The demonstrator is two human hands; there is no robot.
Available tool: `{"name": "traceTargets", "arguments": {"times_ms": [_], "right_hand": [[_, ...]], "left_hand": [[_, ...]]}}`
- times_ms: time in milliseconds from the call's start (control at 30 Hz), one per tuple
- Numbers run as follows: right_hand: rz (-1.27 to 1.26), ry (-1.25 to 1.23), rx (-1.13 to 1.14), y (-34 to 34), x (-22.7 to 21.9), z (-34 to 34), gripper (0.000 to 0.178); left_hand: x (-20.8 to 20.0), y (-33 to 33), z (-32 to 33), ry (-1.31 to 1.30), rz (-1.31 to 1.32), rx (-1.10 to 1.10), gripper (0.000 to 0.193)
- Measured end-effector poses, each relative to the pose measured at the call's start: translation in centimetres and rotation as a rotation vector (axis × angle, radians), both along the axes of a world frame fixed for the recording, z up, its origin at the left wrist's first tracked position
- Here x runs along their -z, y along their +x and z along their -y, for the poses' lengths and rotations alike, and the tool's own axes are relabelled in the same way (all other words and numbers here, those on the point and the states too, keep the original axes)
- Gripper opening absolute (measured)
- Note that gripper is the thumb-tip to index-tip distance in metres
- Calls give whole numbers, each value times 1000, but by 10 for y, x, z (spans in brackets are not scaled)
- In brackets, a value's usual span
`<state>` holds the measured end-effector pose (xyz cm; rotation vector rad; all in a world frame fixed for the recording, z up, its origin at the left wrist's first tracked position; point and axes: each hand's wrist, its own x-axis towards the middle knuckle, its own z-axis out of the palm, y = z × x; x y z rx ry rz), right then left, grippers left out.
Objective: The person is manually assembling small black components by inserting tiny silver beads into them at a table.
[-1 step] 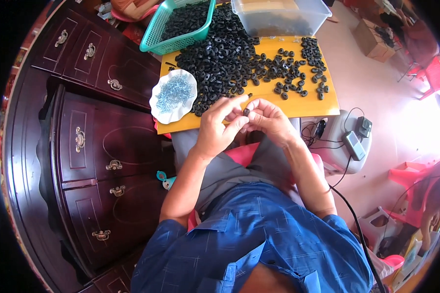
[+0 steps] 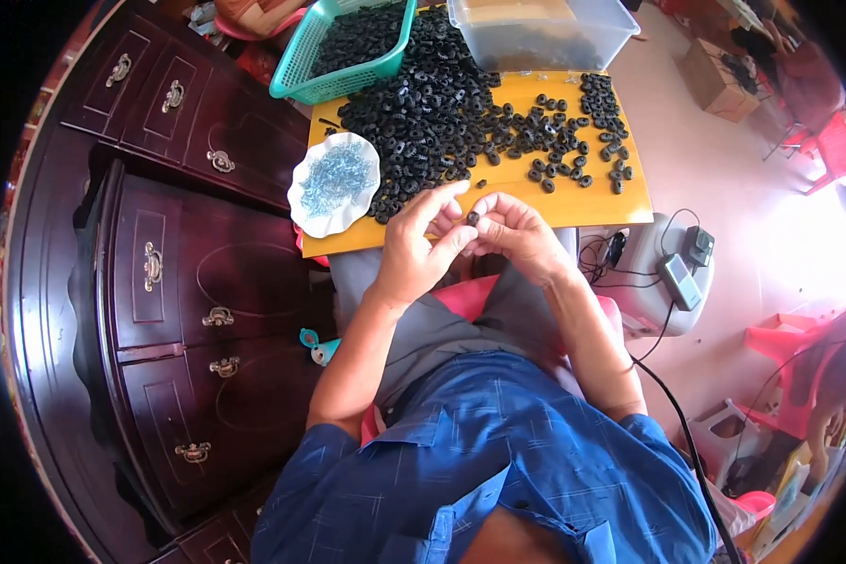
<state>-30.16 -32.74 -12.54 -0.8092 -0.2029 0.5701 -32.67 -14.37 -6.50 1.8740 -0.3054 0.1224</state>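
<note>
Black and no bigger than a fingertip, a small part point(image 2: 473, 218) sits between a seated person's two bare hands, just in front of the near edge of a yellow worktop point(image 2: 602, 205). It lies to the right of the left hand point(image 2: 415, 237) and at the fingertips of the right hand point(image 2: 526, 242), which seems the nearer of the two. Its long axis appears to run roughly away from the body, though it is too small to be sure.

The right hand is closed in a pinch, thumb and forefinger on the part. The left hand is half curled, forefinger stretched forward, thumb tip beside the part; whether that thumb presses on it cannot be told.

Beyond the hands, a heap of similar black pieces point(image 2: 423, 122) covers much of the worktop. To the left stands a white wavy-rimmed dish point(image 2: 323, 226) of tiny clear-blue bits point(image 2: 336, 179). A green basket point(image 2: 296, 70) and a see-through bin point(image 2: 550, 52) stand at the far side. No brand, label or writing can be read.
</note>
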Motion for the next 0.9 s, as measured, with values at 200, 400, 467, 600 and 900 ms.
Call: {"name": "traceTargets", "arguments": {"times_ms": [200,400,467,600,900], "right_hand": [[67,-157,-45,-5,-1,-14,14],[717,-1166,502,23,-14,-13,16],[820,-1244,539,32,-11,-17,18],[939,-1508,516,44,1,-26,23],[863,-1285,504,47,6,-22,15]], "left_hand": [[31,-12,-24,21,134,4,22],[48,-32,-35,-254,-146,-6,15],[53,-36,-37,-261,-144,43,17],[60,-43,-41,-263,-146,37,16],[53,-50,-48,-203,-84,-39,16]]}}
